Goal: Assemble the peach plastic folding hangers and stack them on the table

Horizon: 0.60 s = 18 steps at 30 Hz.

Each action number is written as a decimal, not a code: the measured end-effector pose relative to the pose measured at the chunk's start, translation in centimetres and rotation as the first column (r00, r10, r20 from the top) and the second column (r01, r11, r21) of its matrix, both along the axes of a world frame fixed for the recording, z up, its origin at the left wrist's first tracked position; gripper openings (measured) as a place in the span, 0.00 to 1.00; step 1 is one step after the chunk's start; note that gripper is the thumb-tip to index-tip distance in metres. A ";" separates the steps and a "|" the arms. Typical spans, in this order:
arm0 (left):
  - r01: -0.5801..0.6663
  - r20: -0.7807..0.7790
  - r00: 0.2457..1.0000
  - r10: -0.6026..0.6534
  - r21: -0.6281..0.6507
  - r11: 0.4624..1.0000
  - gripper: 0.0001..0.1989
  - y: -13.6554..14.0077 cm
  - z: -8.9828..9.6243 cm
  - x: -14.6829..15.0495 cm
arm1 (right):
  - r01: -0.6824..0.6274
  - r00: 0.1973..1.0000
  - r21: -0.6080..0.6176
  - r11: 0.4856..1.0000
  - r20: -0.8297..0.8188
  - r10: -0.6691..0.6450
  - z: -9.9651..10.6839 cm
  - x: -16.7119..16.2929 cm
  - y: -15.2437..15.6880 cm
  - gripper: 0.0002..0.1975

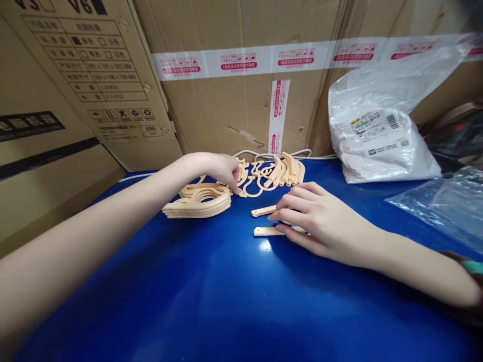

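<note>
My left hand (pixel 222 171) reaches to the back of the blue table, thumb and finger pinched on a beige plastic hanger hook (pixel 242 193) at the edge of a pile of loose hooks (pixel 253 187). Under that wrist lies a stack of curved beige hanger pieces (pixel 199 207). My right hand (pixel 320 216) rests palm down with its fingers apart over two beige hanger arms (pixel 264 232), which lie side by side pointing left. The fingers touch both arms and cover their right ends. Behind it sits a heap of curved hanger arms (pixel 289 171).
Cardboard boxes (pixel 226 105) wall in the back and left of the blue table (pixel 211 301). A white plastic parcel bag (pixel 381 146) stands at the back right, with clear plastic film (pixel 445 201) in front of it. A white cable (pixel 302 152) runs along the back.
</note>
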<state>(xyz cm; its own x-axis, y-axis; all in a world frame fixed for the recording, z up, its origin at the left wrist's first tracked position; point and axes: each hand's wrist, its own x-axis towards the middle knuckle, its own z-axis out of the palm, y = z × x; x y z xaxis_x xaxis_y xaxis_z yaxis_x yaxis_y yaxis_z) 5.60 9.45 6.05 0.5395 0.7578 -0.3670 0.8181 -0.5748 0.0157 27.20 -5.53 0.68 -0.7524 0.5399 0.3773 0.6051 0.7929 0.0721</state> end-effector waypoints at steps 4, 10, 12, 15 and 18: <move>0.018 -0.020 1.000 -0.019 -0.040 0.999 0.10 -0.1 0.1 0.6 | -0.001 1.000 0.000 1.000 0.004 0.001 0.0 0.1 0.0 0.14; 0.063 -0.007 0.998 -0.064 -0.072 0.995 0.09 0.2 -0.2 0.4 | -0.016 1.000 -0.039 0.999 0.021 0.017 -0.1 0.0 -0.2 0.14; 0.076 0.004 0.997 -0.076 -0.074 0.994 0.09 0.2 -0.1 0.2 | -0.024 1.000 -0.060 0.998 0.014 0.025 -0.3 -0.1 -0.3 0.14; 0.124 0.059 0.991 -0.123 -0.018 0.992 0.08 -0.5 0.9 0.1 | -0.006 1.000 -0.089 0.996 0.019 0.008 -0.7 -0.3 -0.3 0.12; 0.216 0.183 0.947 -0.263 0.242 0.946 0.08 -2.5 2.7 0.4 | 0.005 0.999 -0.153 0.988 0.041 0.001 -0.9 -0.4 -0.3 0.11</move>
<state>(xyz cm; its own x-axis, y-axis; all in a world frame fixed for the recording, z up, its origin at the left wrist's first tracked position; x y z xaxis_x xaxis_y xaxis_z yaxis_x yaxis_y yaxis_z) 6.02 6.98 8.73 0.7615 0.6447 -0.0669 0.6473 -0.7618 0.0257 26.79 -5.80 -0.25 -0.7645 0.5902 0.2592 0.6055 0.7954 -0.0251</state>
